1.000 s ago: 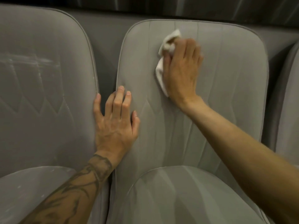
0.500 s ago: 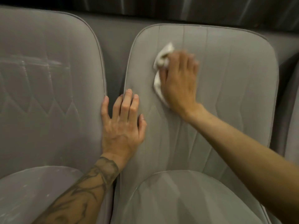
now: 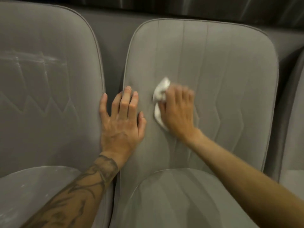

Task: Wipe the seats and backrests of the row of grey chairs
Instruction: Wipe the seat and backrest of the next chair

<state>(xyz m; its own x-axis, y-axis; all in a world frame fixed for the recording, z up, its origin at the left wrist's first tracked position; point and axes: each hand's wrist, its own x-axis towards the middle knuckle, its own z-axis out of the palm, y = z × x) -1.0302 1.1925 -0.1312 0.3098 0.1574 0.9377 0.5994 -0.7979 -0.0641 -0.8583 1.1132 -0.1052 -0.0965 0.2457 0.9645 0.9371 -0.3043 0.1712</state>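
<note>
A row of grey upholstered chairs fills the view, and the work is on the middle chair's backrest point(image 3: 230, 79), a padded panel with vertical stitched seams and piped edging. The right hand point(image 3: 176, 111) lies against this backrest about halfway up and left of its centre, palm toward the fabric. Its fingers are stretched out rather than curled and press a crumpled white cloth point(image 3: 160, 91) flat to the upholstery. The fingertips are blurred, so I cannot tell whether the thumb also pinches the cloth. The cloth shows above and to the left of the fingers, and a strip of it runs down along the thumb side of the hand. The left hand point(image 3: 121, 122) is spread open and holds nothing. It rests flat on the same backrest at its left edge, just beside the cloth but not touching it, and its thumb reaches across the narrow gap toward the right edge of the left chair's backrest point(image 3: 49, 96). The forearm point(image 3: 79, 195) behind it is tattooed and crosses the gap between the two seats. The left backrest has pale streaks near its upper part and a zigzag stitch line across its middle. The left chair's seat point(image 3: 32, 191) carries small light specks. The middle chair's seat point(image 3: 181, 203) lies below the hands at the bottom edge of the view. A sliver of a third chair point(image 3: 296, 112) shows at the far right.
</note>
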